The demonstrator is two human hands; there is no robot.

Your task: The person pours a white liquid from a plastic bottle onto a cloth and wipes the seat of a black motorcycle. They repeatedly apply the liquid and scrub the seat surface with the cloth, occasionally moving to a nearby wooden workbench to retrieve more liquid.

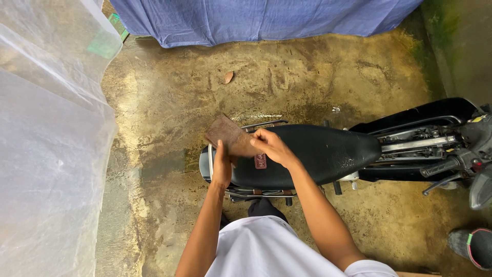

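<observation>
Both grips close on a brown cloth (229, 136): the left hand (222, 166) pinches its lower edge, the right hand (270, 146) its far side, above the rear of the black motorcycle seat (312, 154). The cloth looks half unfolded and has not yet touched the seat. Stained concrete floor (169, 102) lies around.

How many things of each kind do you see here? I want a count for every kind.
Hands: 2 (left hand, right hand)
Brown cloth: 1
Motorcycle: 1
Blue sheet: 1
Clear plastic sheet: 1
Dry leaf: 1
Total: 7
</observation>
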